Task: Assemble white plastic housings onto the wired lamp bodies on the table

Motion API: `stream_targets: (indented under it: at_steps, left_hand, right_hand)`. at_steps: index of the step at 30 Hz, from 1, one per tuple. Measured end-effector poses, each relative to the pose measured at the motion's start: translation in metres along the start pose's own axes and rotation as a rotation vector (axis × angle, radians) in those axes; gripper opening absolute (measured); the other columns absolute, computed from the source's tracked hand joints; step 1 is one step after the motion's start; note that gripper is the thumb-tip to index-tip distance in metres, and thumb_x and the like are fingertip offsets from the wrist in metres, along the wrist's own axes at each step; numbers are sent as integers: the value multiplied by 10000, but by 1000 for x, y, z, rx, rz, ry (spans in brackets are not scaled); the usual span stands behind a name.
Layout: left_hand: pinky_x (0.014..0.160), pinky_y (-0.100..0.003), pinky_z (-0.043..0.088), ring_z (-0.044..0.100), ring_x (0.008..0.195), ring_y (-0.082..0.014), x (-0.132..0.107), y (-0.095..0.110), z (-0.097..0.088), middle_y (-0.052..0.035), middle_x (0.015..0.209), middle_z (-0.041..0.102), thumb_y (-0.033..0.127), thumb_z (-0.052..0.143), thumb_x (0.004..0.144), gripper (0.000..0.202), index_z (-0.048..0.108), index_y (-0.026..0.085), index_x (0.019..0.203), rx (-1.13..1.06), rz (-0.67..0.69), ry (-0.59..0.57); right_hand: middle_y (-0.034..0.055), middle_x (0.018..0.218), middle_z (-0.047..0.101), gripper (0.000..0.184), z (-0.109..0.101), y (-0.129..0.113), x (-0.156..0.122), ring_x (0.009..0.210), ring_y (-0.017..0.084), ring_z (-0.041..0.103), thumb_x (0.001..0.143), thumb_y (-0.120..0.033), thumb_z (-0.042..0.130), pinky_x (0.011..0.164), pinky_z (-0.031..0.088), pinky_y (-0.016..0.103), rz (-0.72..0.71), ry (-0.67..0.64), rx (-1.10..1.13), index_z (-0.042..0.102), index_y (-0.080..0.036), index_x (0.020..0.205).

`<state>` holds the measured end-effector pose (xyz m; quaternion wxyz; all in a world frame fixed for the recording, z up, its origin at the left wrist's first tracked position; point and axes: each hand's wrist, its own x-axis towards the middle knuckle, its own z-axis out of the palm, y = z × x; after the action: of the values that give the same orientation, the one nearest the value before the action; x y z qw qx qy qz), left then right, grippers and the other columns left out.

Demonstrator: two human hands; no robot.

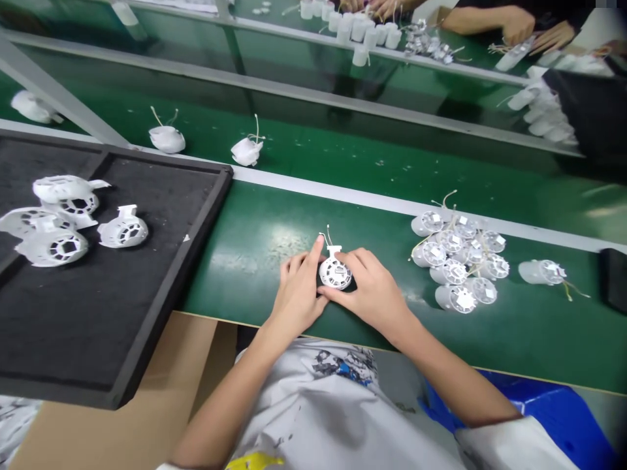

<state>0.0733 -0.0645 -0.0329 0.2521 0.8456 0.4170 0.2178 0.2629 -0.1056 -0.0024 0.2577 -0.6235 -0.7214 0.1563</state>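
Note:
Both my hands grip one small round white plastic housing [335, 272] with a slotted face and thin wires sticking up, pressed against the green table [274, 215]. My left hand [297, 292] pinches its left side, index finger raised along the top edge. My right hand [372, 287] wraps round its right side, fingers curled. A heap of several white cylindrical parts with square foil-like ends [458, 261] lies to the right of my right hand. A single such part [541, 271] lies further right.
A black foam-lined tray [161, 287] at left holds three white slotted housings [73, 219]. Two white parts [206, 145] ride the green belt behind. Other people's hands [514, 26] work with white cylinders at the far side. A cardboard box and a blue crate sit below the table's edge.

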Motion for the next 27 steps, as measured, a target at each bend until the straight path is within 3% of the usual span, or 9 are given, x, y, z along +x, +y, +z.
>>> stream_targets:
  at_steps: [6, 10, 12, 14, 18, 20, 23, 25, 27]
  left_hand:
    - [1156, -568, 359, 526, 1298, -363, 1, 2, 1, -152, 1418, 609, 248, 689, 923, 1108, -90, 257, 1710, -2, 12, -20]
    - [1143, -578, 421, 516, 1317, -368, 2, -2, 1, -164, 1433, 584, 227, 686, 915, 1104, -72, 241, 1717, -43, 38, -34]
    - [1171, -592, 422, 503, 1357, -369, 2, -5, -6, -167, 1476, 566, 221, 684, 901, 1043, 43, 243, 1724, -110, 72, -72]
    - [1212, -587, 412, 504, 1405, -355, 3, -7, -15, -151, 1533, 549, 271, 699, 913, 891, 254, 263, 1685, -261, 66, -109]
    - [1138, -516, 524, 660, 1281, -298, 18, 3, -29, -113, 1408, 681, 474, 657, 995, 506, 576, 258, 1446, -668, -187, -66]
    - [1045, -468, 585, 712, 1184, -283, 33, 13, -31, -106, 1287, 739, 526, 645, 999, 438, 646, 234, 1324, -790, -218, -127]
    - [989, -440, 602, 724, 1113, -267, 71, 17, -28, -102, 1210, 749, 518, 642, 997, 417, 644, 207, 1275, -752, -104, -178]
    - [1028, -486, 570, 698, 1127, -287, 108, 3, -25, -123, 1219, 722, 440, 628, 998, 400, 617, 182, 1304, -520, -23, -58]
    - [1105, -562, 494, 634, 1218, -343, 151, -22, -27, -168, 1268, 669, 336, 621, 976, 396, 602, 148, 1324, -184, 0, 165]
  right_hand:
    - [97, 1168, 685, 425, -2, -1, 6, 1079, 328, 642, 939, -515, 770, 899, 568, 477, 25, -93, -21, 657, -274, 1271]
    - [98, 1155, 691, 384, -2, 6, 13, 1077, 327, 614, 965, -513, 739, 921, 545, 485, -43, -159, -16, 655, -253, 1235]
    - [101, 1157, 687, 424, -3, 9, 13, 1084, 321, 612, 957, -528, 749, 943, 547, 485, -64, -154, 19, 644, -243, 1253]
    - [108, 1193, 684, 471, -4, 11, 11, 1110, 316, 615, 950, -536, 757, 970, 552, 482, -71, -93, 49, 628, -235, 1288]
    - [120, 1296, 676, 453, -5, 5, 7, 1189, 293, 616, 1001, -503, 698, 1022, 553, 453, -143, 114, 71, 602, -236, 1353]
    - [128, 1309, 673, 456, -10, 2, 7, 1201, 284, 615, 1023, -504, 664, 1032, 551, 443, -163, 202, 48, 593, -227, 1379]
    - [135, 1365, 660, 539, -34, 14, 11, 1261, 303, 593, 1016, -571, 653, 1077, 522, 472, -141, 192, -30, 576, -228, 1425]
    - [145, 1375, 664, 541, -60, 36, 16, 1283, 344, 574, 1027, -596, 616, 1091, 485, 537, -41, 192, -172, 592, -235, 1429]
    - [175, 1268, 705, 447, -85, 63, 20, 1238, 392, 568, 1060, -551, 568, 1054, 453, 600, 136, 274, -378, 664, -220, 1344]
